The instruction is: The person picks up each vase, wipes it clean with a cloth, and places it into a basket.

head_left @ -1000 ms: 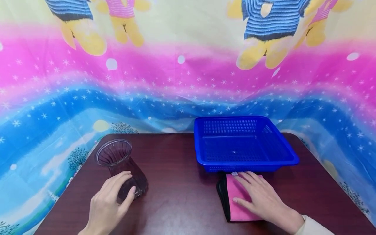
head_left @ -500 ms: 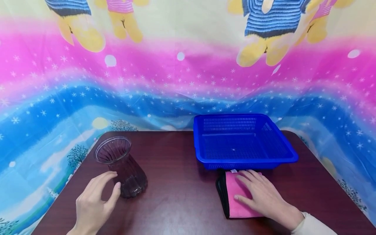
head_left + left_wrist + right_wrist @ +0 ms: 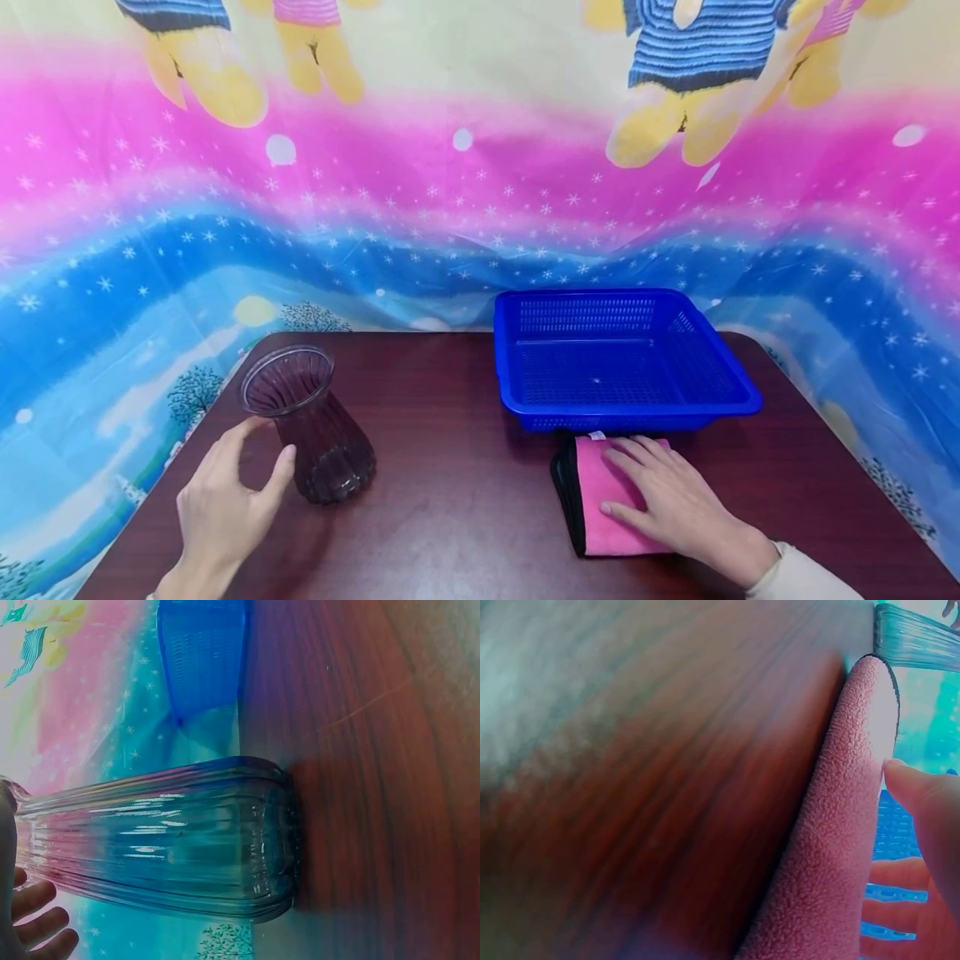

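A clear, ribbed glass vase with a flared rim (image 3: 333, 462) stands upright on the left of the table. Just left of it is my left hand (image 3: 225, 500), fingers and thumb apart in a loose curve with nothing held between them. The left wrist view has the vase (image 3: 165, 840) across its middle and a few fingertips (image 3: 45, 926) at the left edge. My right hand (image 3: 675, 504) lies with spread fingers on a folded pink cloth with black edging (image 3: 611, 537). Seen from the right wrist, the fleecy cloth (image 3: 840, 802) has the thumb (image 3: 911, 784) touching its top.
Directly behind the cloth sits a blue plastic basket (image 3: 630, 411) with perforated walls, nothing in it. All of this is on a dark reddish-brown wooden table (image 3: 442, 508). A colourful printed curtain (image 3: 450, 208) hangs along the table's back and sides.
My left hand has drawn back leftward, away from the vase, which stays in place. The right hand keeps resting on the cloth. The head view has shifted slightly.
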